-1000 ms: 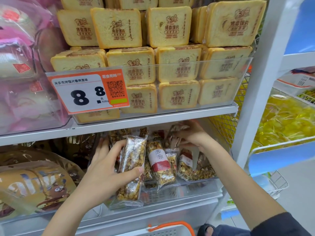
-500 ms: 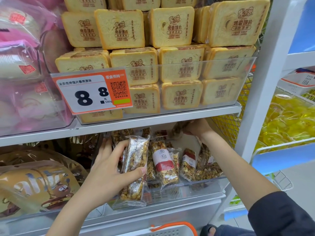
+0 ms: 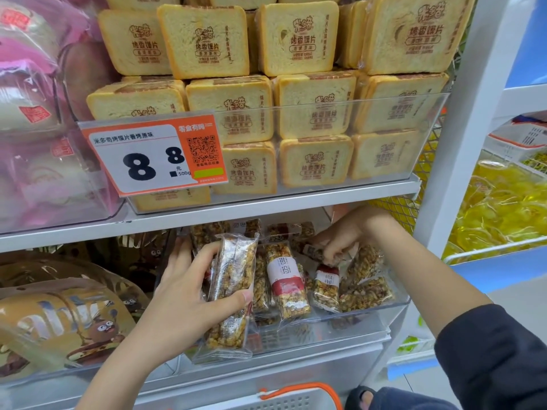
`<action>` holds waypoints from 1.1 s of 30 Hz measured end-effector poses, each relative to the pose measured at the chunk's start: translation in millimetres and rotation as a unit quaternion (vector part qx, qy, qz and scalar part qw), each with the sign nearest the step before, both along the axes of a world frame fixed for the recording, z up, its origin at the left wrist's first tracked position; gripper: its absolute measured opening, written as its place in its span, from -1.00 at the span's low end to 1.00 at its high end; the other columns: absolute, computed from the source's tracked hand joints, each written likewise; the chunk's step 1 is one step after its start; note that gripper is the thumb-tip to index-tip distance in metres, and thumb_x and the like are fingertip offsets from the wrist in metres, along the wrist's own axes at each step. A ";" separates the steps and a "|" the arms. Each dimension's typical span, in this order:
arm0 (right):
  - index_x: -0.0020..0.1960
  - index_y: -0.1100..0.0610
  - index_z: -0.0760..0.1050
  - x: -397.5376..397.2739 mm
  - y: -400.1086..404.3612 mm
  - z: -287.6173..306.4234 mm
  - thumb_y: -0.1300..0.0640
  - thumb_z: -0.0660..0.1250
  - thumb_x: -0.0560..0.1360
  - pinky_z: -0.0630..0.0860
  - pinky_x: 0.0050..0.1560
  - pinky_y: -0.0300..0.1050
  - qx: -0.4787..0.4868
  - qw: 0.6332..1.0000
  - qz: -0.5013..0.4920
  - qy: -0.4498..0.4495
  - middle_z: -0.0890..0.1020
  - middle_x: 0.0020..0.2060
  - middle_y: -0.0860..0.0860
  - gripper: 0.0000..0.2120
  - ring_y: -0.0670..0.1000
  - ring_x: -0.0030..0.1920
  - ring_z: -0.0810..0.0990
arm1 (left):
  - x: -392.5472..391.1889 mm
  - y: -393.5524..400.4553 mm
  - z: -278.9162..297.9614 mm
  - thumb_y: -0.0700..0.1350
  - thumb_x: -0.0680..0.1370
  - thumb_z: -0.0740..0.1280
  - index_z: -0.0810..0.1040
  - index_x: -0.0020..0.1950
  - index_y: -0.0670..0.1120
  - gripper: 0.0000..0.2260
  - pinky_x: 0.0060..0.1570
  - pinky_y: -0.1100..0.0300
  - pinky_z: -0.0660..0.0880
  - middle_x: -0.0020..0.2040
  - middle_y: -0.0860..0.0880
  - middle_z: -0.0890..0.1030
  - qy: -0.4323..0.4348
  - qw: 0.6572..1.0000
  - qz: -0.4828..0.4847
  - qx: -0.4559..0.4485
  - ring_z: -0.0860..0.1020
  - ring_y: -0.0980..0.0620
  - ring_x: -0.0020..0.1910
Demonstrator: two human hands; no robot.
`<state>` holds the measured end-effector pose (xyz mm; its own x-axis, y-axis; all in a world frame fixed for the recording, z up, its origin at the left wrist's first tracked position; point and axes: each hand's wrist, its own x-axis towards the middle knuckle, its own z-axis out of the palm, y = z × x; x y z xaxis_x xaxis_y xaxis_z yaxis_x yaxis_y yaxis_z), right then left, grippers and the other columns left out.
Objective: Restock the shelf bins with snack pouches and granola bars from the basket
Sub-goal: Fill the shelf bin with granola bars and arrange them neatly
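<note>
My left hand (image 3: pixel 189 294) grips a stack of clear-wrapped granola bars (image 3: pixel 233 294), held upright at the front left of the clear bin (image 3: pixel 370 318) on the lower shelf. Several more granola bars (image 3: pixel 288 279) with red and white labels stand and lie inside that bin. My right hand (image 3: pixel 346 235) reaches in under the upper shelf, fingers pinched on the top of a small bar (image 3: pixel 327 284) in the bin's middle. The white basket with an orange handle (image 3: pixel 299 390) shows at the bottom edge.
The white upper shelf (image 3: pixel 266 205) sits just over my right hand, carrying a clear bin of toast-slice packs (image 3: pixel 313 113) and a price tag (image 3: pixel 154 156). Brown cartoon pouches (image 3: pixel 68 315) fill the bin on the left. A white upright post (image 3: pixel 461 119) stands at right, yellow packs (image 3: pixel 503 208) beyond.
My right hand came down from the back of the bin and now pinches a small bar in the middle. My left hand holds its stack in nearly the same place.
</note>
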<state>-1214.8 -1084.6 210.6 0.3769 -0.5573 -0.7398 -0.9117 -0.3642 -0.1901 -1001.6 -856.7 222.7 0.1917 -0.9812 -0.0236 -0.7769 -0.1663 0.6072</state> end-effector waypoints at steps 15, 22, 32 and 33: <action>0.27 0.06 0.52 22.3 -15.5 -50.8 0.23 0.42 0.45 0.47 0.21 -0.14 -0.256 0.945 0.009 -0.203 0.57 0.22 0.02 -0.60 0.08 0.25 0.52 | 1.6 0.0 -0.6 0.63 0.02 0.12 -0.07 0.03 0.64 -0.34 0.43 -0.01 0.02 0.52 0.17 -0.08 0.011 1.000 0.001 0.007 -0.20 0.20 0.49; 0.15 0.09 0.55 6.6 -4.4 -23.1 0.20 0.42 0.46 0.57 0.10 -0.11 -0.180 0.926 -0.130 -0.304 0.61 0.12 0.07 -0.73 0.05 0.07 0.61 | -1.1 -0.7 0.9 0.62 -0.01 0.11 -0.09 0.04 0.62 -0.31 0.43 0.00 0.01 0.53 0.15 -0.11 0.013 1.000 0.011 0.017 -0.21 0.19 0.49; 0.41 -0.01 0.30 31.5 58.7 -21.7 -0.25 0.11 0.56 0.58 0.09 -0.03 0.014 0.928 -0.187 -0.323 0.55 0.15 -0.01 -0.49 -0.02 0.01 0.57 | -7.8 3.3 5.5 0.54 0.08 0.10 0.01 0.38 0.39 -0.12 0.43 -0.02 0.01 0.54 0.08 -0.10 0.008 0.999 0.023 0.023 -0.21 0.13 0.50; 0.41 -0.01 0.30 29.7 59.5 -22.7 -0.29 0.14 0.53 0.56 0.14 -0.02 0.043 0.919 -0.208 -0.332 0.52 0.23 0.02 -0.45 0.02 0.11 0.56 | -9.3 2.2 4.3 0.57 0.11 0.07 0.00 0.44 0.32 -0.08 0.44 -0.04 -0.03 0.54 0.07 -0.18 -0.021 0.999 0.037 0.021 -0.26 0.10 0.49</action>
<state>-1185.2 -1025.1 187.9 0.5281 -0.7062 -0.4716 -0.6413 0.0323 -0.7666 -1010.9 -854.5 227.0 0.2650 -0.9627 -0.0553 -0.7867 -0.2490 0.5648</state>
